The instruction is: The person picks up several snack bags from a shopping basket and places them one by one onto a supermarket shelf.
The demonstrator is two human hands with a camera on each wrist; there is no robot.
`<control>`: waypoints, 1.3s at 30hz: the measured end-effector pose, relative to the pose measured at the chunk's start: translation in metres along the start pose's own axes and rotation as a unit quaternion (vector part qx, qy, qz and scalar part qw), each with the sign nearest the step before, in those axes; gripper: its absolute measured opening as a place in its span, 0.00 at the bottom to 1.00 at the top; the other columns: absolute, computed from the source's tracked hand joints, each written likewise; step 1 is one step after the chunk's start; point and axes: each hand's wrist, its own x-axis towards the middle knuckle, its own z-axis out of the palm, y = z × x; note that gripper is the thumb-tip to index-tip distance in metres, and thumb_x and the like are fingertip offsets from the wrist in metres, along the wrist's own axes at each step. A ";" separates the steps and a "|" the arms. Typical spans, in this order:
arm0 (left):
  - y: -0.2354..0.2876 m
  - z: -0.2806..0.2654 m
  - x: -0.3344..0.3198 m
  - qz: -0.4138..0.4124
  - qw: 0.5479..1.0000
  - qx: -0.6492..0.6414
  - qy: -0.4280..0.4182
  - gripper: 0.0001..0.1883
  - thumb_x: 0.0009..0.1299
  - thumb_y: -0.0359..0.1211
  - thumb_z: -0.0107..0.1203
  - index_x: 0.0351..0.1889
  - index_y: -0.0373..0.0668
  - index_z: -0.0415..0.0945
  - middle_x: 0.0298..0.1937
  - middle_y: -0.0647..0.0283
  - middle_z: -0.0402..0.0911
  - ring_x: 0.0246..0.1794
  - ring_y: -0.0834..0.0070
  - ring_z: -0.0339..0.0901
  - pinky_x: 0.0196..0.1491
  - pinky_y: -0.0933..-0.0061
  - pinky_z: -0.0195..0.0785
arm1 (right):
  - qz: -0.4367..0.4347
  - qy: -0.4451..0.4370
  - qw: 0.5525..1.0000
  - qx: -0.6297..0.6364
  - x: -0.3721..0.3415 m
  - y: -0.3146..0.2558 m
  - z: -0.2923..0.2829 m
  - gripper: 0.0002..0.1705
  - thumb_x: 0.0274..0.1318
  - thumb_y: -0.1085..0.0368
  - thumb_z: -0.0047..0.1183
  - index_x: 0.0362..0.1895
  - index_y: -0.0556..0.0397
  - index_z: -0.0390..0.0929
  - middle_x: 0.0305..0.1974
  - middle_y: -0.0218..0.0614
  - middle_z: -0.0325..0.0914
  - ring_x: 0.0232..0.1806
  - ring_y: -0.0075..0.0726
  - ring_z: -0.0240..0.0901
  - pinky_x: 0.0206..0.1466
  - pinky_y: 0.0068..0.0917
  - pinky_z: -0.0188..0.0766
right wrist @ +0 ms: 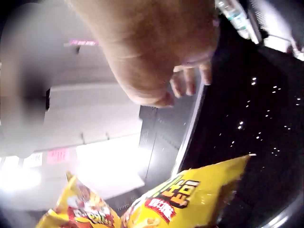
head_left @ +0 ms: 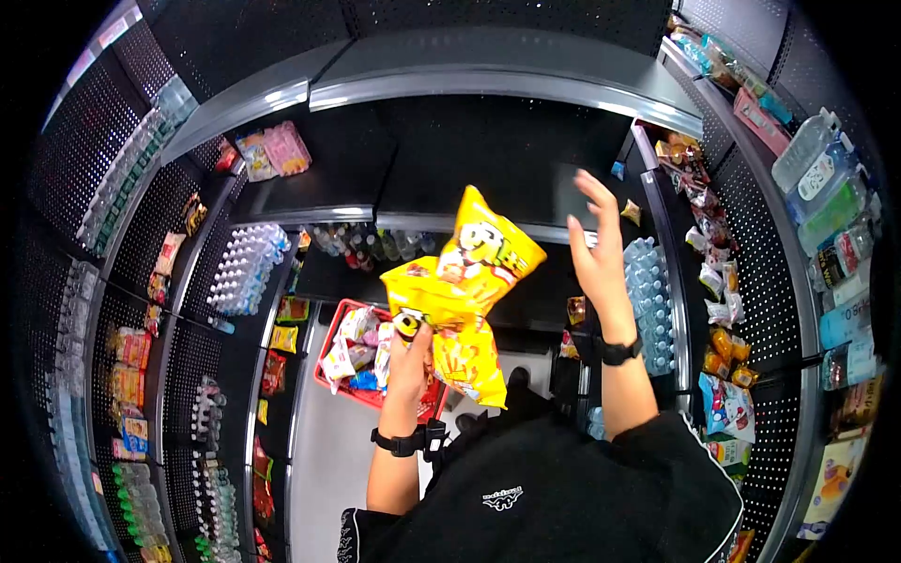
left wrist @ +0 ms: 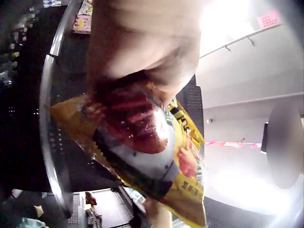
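Yellow snack bags (head_left: 488, 253) are bunched together in my left hand (head_left: 407, 366), which grips them low on their left side. One bag stands up tilted, another (head_left: 474, 366) hangs below. In the left wrist view a bag (left wrist: 187, 197) with a dark and red picture spreads out under the left hand (left wrist: 147, 52). My right hand (head_left: 599, 246) is raised to the right of the bags with its fingers extended, holding nothing. From the right wrist, this hand (right wrist: 161, 61) appears above and apart from the yellow bags (right wrist: 190, 199).
Below the bags, a red basket (head_left: 331, 383) with several snack packs stands on the floor. Black shelves (head_left: 488, 169) face me. Bottled water packs (head_left: 249, 267) line the left, more bottles (head_left: 648, 300) the right. A pink pack (head_left: 286, 148) sits on the shelf at upper left.
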 end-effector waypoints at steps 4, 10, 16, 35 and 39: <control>0.043 0.068 0.009 0.075 0.989 -0.119 -0.032 0.17 0.74 0.31 0.50 0.58 0.35 0.66 0.54 0.58 0.78 0.50 0.71 0.79 0.52 0.69 0.74 | 0.201 -0.217 0.905 0.306 -0.018 0.040 -0.010 0.36 0.59 0.63 0.57 0.68 0.55 0.57 0.66 0.41 0.62 0.66 0.41 0.61 0.68 0.39 0.59; 0.073 0.161 0.035 0.160 0.966 0.075 -0.190 0.12 0.70 0.28 0.54 0.50 0.37 0.73 0.40 0.69 0.80 0.36 0.86 0.75 0.39 0.80 0.69 | 0.235 -0.125 0.873 0.410 0.043 0.016 -0.027 0.27 0.55 0.64 0.63 0.57 0.56 0.69 0.51 0.35 0.77 0.52 0.29 0.73 0.58 0.30 0.69; 0.155 0.226 0.097 0.297 0.950 0.028 -0.093 0.10 0.72 0.34 0.55 0.46 0.37 0.74 0.35 0.70 0.79 0.31 0.86 0.73 0.35 0.83 0.67 | -0.024 -0.099 0.964 0.245 0.194 0.032 -0.119 0.23 0.54 0.56 0.65 0.51 0.54 0.77 0.46 0.32 0.81 0.47 0.27 0.77 0.53 0.30 0.73; 0.269 0.373 0.455 0.346 0.850 0.384 -0.097 0.19 0.65 0.33 0.57 0.54 0.35 0.74 0.50 0.46 0.80 0.53 0.57 0.78 0.54 0.63 0.69 | 0.126 -0.290 0.941 -0.118 0.424 0.221 -0.101 0.24 0.61 0.49 0.55 0.51 0.54 0.75 0.42 0.37 0.80 0.39 0.33 0.80 0.36 0.34 0.81; 0.271 0.374 0.463 0.232 0.782 0.571 -0.092 0.21 0.62 0.41 0.61 0.45 0.32 0.79 0.43 0.50 0.83 0.45 0.60 0.81 0.46 0.59 0.75 | 0.076 -0.272 0.884 -0.373 0.421 0.201 -0.096 0.28 0.61 0.43 0.50 0.35 0.59 0.81 0.25 0.38 0.81 0.22 0.34 0.79 0.24 0.33 0.77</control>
